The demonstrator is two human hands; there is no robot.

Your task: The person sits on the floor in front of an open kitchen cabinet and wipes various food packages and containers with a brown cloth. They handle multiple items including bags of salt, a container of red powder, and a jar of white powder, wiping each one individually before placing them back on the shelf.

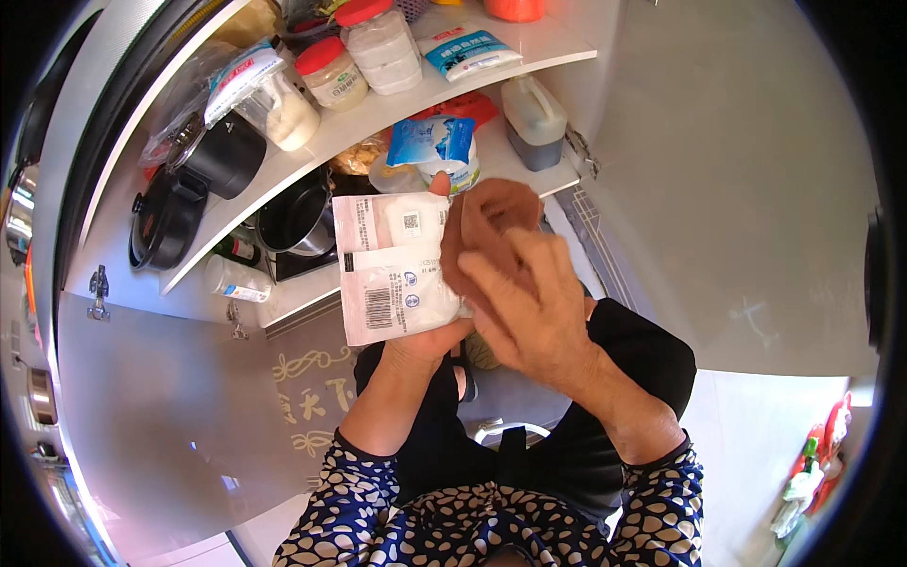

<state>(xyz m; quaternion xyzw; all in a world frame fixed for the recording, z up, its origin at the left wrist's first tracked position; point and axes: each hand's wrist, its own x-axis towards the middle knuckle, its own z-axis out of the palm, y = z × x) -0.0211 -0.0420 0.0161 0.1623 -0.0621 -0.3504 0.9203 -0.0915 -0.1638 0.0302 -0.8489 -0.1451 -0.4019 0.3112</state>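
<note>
My left hand [427, 344] holds up a flat pale pink and white packet [383, 269] from below and behind. Its thumb or a fingertip shows at the packet's top edge; the other fingers are hidden. Printed labels and a barcode cover the side facing me. In my right hand [548, 317] is a brown cloth [493, 213], bunched up and pressed against the packet's right edge. The right fingers are bent over the cloth. Both hands are in front of an open cabinet's lower shelf [316, 180].
Two jars with red lids [380, 47], a white and blue bag [470, 51], black pots [222, 151] and a jug of dark liquid [534, 123] stand on the shelves. A blue and white packet [430, 142] lies behind my hands. Open cabinet doors [737, 180] flank me.
</note>
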